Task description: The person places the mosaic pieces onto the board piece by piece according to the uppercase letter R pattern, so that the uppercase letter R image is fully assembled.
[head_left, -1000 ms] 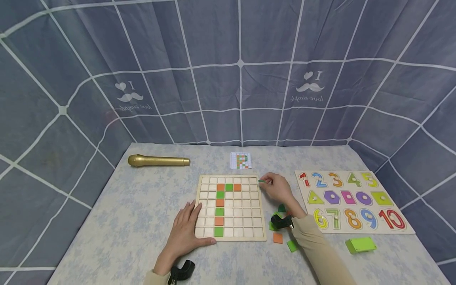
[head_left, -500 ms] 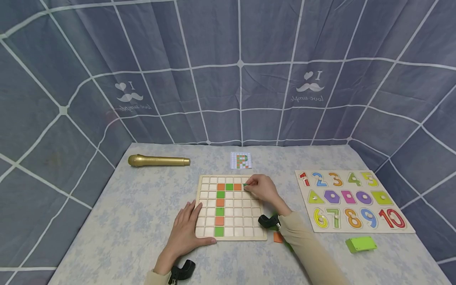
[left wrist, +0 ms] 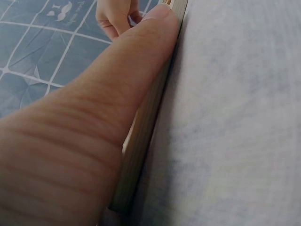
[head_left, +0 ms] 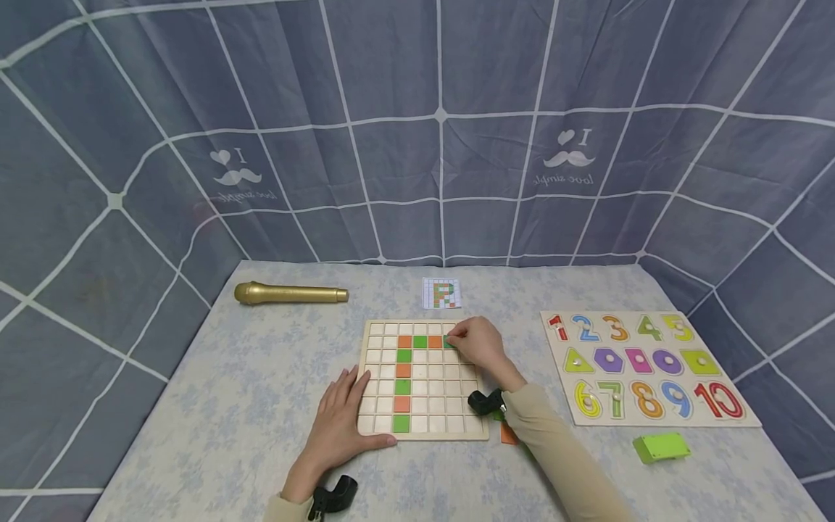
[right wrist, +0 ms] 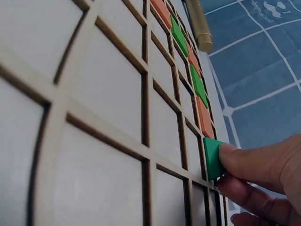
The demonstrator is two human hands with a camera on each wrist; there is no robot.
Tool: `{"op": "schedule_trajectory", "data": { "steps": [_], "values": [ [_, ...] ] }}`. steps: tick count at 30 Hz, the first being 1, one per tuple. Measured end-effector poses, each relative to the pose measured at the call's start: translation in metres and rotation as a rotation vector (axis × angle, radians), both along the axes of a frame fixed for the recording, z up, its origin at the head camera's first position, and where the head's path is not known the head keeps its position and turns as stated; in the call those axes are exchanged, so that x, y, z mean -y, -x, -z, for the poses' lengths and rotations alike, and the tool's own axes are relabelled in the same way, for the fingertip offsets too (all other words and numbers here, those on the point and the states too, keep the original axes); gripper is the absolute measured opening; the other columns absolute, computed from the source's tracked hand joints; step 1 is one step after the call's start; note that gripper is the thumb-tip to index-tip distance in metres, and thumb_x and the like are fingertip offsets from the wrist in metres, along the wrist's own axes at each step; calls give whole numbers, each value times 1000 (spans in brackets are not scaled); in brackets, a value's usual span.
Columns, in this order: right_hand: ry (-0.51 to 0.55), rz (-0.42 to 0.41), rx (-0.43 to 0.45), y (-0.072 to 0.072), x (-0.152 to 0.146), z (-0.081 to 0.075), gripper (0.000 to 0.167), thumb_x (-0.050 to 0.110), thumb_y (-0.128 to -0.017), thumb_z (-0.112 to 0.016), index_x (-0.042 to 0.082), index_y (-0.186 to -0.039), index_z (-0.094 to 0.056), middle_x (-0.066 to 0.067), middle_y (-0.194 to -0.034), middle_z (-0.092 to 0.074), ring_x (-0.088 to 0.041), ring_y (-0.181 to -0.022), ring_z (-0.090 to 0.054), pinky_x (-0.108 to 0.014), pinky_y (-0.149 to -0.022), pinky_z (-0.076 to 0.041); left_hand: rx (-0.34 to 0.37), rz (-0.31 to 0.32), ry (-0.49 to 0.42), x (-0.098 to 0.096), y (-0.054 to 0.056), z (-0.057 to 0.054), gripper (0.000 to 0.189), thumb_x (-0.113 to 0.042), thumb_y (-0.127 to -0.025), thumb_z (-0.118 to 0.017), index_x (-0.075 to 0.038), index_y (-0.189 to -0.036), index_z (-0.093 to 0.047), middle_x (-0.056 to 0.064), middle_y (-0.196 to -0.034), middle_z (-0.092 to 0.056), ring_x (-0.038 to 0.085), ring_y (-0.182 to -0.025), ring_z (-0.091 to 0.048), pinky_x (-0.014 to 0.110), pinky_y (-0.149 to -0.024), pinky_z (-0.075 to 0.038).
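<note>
A square wooden grid board [head_left: 437, 391] lies on the table. Orange and green tiles form a column [head_left: 402, 388] and a short row [head_left: 420, 341] in it. My right hand [head_left: 481, 342] is over the board's upper right part, pinching a dark green tile [right wrist: 214, 157] by thumb and finger. That tile sits at the cell right of the row's orange tile [right wrist: 203, 117], slightly tilted; whether it lies fully in the cell I cannot tell. My left hand [head_left: 342, 417] rests with fingers extended at the board's left edge, its thumb [left wrist: 141, 56] along the front edge.
Loose tiles [head_left: 508, 433] lie right of the board, partly hidden by my right forearm. A pattern card [head_left: 441, 293] lies behind the board, a gold microphone [head_left: 290, 293] at back left. At right are a number puzzle [head_left: 556, 346] and a green block [head_left: 661, 448].
My right hand has moved left from beside the board with the dark green tile and lowered it to the cell at the row's right end. The left hand stays put.
</note>
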State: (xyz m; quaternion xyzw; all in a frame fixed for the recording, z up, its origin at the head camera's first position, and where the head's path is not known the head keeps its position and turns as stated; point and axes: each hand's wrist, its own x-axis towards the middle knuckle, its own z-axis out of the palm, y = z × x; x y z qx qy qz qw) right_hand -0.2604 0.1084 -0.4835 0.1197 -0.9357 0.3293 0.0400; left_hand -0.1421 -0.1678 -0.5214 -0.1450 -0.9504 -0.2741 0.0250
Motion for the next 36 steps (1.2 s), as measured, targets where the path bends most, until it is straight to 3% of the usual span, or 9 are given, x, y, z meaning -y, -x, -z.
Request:
{"op": "schedule_trajectory", "data": {
  "steps": [10, 18, 21, 27, 36],
  "values": [
    [-78, -16, -1, 2, -3, -2, 14, 20, -82, -76, 16, -69, -74, 8, -63, -62, -9, -54, -50, -27, -48, -43, -11, 4, -2, -1, 0, 0, 117, -72, -61, -72, -4, -148, -33, 22, -150, -25, 38, -140, -14, 56, -109, -14],
    [-63, -83, 38, 1, -11, -3, 4, 16, -84, -75, 12, -83, -76, 4, -78, -66, -13, -70, -56, -31, -62, -49, -13, 17, -6, -1, -1, 0, 118, -72, -61, -72, -3, -148, -32, 23, -150, -25, 38, -140, -13, 56, -109, -14],
    [-28, -119, 50, -2, -14, -3, 9, 15, -84, -74, 9, -90, -76, 1, -83, -66, -15, -77, -55, -32, -67, -48, -16, 17, -8, 0, -1, 0, 118, -72, -61, -72, -3, -148, -32, 23, -150, -25, 38, -139, -14, 56, -109, -14],
    [7, -165, -23, -10, -19, 1, 21, 16, -87, -71, 6, -105, -73, 1, -83, -62, -14, -72, -50, -33, -64, -44, -7, 13, -6, 0, -1, 1, 118, -72, -61, -72, -4, -148, -31, 22, -150, -24, 38, -140, -13, 56, -109, -14],
    [86, -55, -179, -33, -39, -4, 14, 19, -85, -74, 9, -95, -76, 2, -85, -66, -18, -76, -55, -34, -63, -46, -14, 15, -1, 0, 1, 1, 117, -74, -62, -70, -4, -148, -31, 22, -150, -25, 38, -140, -14, 56, -109, -14]
  ]
}}
